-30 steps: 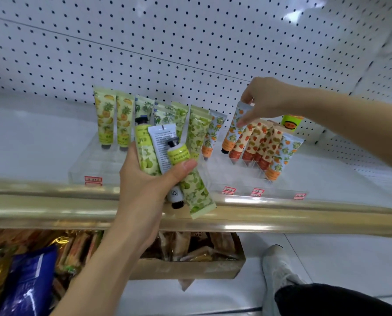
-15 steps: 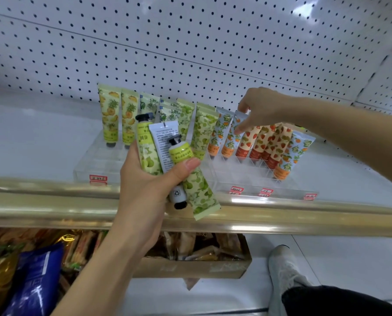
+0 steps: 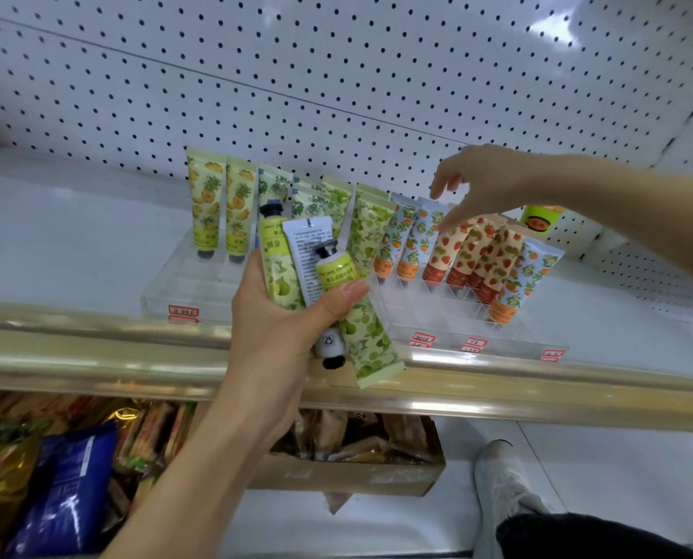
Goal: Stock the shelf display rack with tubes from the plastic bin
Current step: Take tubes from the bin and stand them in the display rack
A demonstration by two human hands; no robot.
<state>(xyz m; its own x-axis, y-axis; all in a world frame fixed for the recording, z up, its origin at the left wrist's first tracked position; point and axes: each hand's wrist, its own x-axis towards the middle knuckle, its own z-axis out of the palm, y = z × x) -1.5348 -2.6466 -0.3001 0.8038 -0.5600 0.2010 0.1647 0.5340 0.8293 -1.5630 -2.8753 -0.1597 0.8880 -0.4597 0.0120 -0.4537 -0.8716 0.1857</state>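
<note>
Against white pegboard (image 3: 337, 74), the clear rack (image 3: 510, 345) shows open slots along its front edge. Our left hand (image 3: 272, 328) grips three tubes (image 3: 281, 276) over the shelf's gold edge (image 3: 95, 357); our right hand (image 3: 486, 183) spreads loosely above strawberry tubes (image 3: 449, 252) in back.

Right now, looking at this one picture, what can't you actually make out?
All head view:
- The plastic bin: outside the frame.
- Red price labels on the clear rack: too small to read.
- Print on the white tube in the left hand: too small.
- Yellow-green container: mostly behind the right forearm.
- Right hand: whether its fingertips touch the strawberry tubes is unclear.
</note>
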